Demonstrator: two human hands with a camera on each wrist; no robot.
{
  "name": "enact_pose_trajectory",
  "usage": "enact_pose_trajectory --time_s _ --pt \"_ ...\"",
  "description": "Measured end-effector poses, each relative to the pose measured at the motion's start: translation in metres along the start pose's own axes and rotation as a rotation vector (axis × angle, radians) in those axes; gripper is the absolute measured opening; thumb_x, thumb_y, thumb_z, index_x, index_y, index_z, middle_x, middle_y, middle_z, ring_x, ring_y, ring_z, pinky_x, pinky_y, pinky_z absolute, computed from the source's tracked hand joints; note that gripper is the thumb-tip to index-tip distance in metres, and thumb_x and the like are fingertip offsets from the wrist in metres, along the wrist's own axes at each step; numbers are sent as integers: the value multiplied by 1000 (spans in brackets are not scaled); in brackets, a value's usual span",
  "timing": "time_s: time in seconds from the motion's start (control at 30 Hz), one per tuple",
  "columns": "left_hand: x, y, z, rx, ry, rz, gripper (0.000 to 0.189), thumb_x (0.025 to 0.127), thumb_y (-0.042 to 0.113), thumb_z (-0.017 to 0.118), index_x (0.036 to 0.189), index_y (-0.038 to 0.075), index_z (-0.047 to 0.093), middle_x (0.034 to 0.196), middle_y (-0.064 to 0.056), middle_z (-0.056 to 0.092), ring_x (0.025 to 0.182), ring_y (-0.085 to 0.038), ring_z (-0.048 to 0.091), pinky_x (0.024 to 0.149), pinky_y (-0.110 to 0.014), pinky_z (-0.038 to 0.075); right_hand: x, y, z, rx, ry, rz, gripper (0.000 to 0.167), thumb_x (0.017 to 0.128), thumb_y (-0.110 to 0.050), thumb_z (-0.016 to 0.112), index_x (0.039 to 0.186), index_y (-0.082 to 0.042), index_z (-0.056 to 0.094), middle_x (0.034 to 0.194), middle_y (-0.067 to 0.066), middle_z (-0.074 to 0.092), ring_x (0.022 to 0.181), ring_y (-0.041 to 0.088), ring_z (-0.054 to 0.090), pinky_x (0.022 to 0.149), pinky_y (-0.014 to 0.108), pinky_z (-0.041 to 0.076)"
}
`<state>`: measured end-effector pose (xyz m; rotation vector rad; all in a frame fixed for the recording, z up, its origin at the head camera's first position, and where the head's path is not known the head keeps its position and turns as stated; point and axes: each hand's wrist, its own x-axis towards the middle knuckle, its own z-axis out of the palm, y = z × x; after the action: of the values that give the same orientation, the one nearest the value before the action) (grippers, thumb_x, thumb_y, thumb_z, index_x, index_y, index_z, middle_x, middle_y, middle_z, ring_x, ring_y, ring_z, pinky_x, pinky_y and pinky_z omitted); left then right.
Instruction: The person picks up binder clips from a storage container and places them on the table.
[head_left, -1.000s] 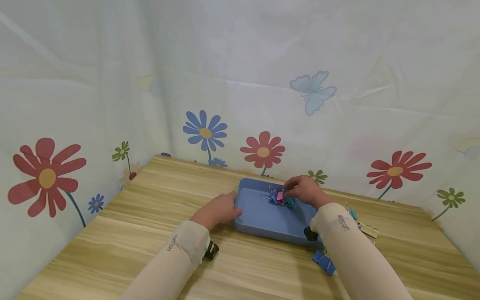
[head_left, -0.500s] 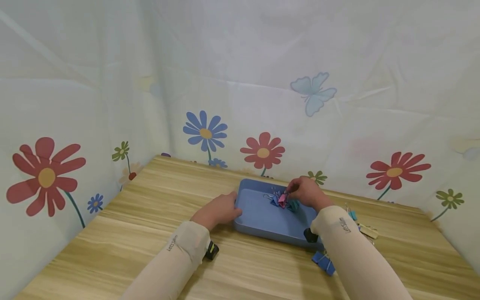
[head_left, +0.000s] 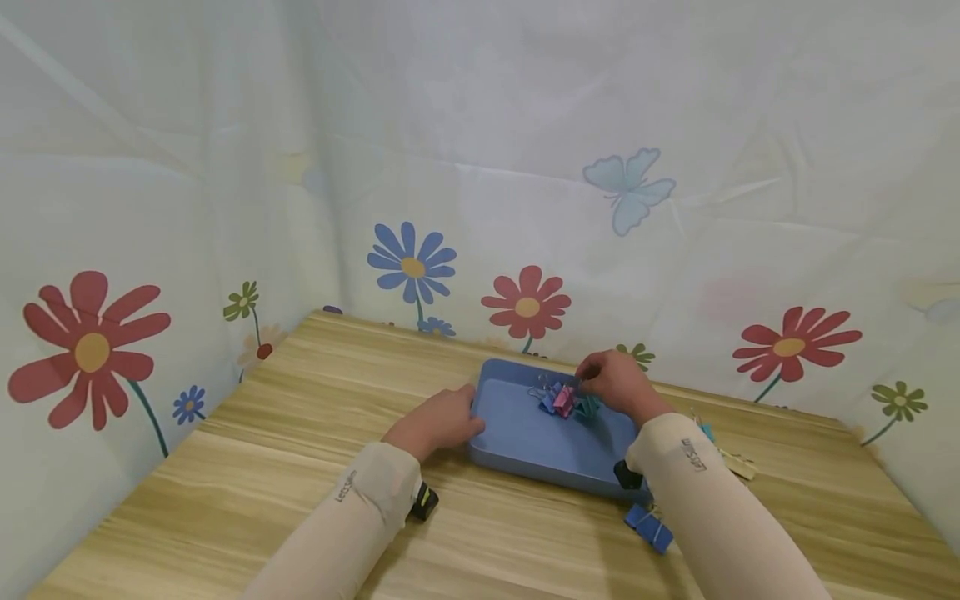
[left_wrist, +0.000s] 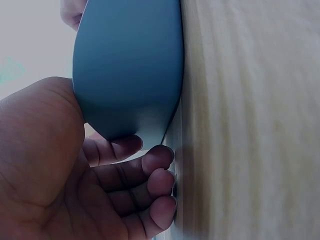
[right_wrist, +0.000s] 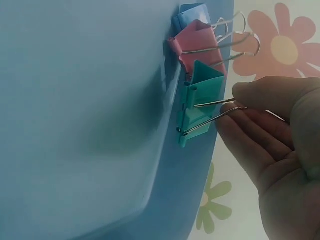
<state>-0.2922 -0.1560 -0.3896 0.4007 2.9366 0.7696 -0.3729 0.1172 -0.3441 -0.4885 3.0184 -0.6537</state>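
Note:
A shallow blue tray (head_left: 517, 446) sits on the table. My left hand (head_left: 437, 419) holds its left side; in the left wrist view the fingers (left_wrist: 159, 182) curl by the outer wall at the corner, the thumb side lying along the rim. Inside the tray, near its far side, a green binder clip (right_wrist: 202, 95) stands with its wire handles pinched between the thumb and fingertips of my right hand (head_left: 618, 383). Beside it in a row are a pink binder clip (right_wrist: 200, 47) and a blue binder clip (right_wrist: 190, 14), the pink one close against the green.
Another blue binder clip (head_left: 649, 527) lies on the table in front of the tray's right corner. Right of the tray, partly behind the right sleeve, are a yellow clip (head_left: 738, 464) and a teal clip (head_left: 707, 432). A flowered curtain (head_left: 465, 167) rises behind the table.
My right hand has shifted slightly right with the green binder clip, and the pink and blue clips sit a little further right too. The left hand stays on the tray.

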Motion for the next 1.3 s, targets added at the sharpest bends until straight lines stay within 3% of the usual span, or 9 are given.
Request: enact_pose_trajectory --time_s 0.33,0.7,0.97,1.3 --pt "2 -1 1 1 -5 1 58 89 26 53 138 -4 42 129 -18 60 100 -21 59 96 -39 46 -9 -6 -9 57 93 -48 21 89 -16 67 109 -8 70 106 12 71 97 27 64 85 43 55" --pt "1 -3 2 -12 -27 -20 64 91 27 52 145 -3 36 141 -18 52 117 -23 57 102 -41 43 -30 -21 -22 125 121 -98 24 90 -18 67 113 -12 69 110 10 71 100 26 66 86 42 55" --pt "-1 -2 1 -4 -26 -15 59 91 27 52 141 -3 39 134 -18 57 106 -21 58 98 -40 45 -45 -18 -25 104 179 -165 20 90 -20 68 108 -13 71 102 7 73 93 23 68 80 42 56" --pt "-4 1 -2 6 -24 -12 59 91 26 51 140 -4 40 132 -18 59 104 -20 59 96 -40 46 -64 -16 -30 138 204 -149 22 89 -18 69 110 -12 71 101 7 72 92 23 68 79 40 57"
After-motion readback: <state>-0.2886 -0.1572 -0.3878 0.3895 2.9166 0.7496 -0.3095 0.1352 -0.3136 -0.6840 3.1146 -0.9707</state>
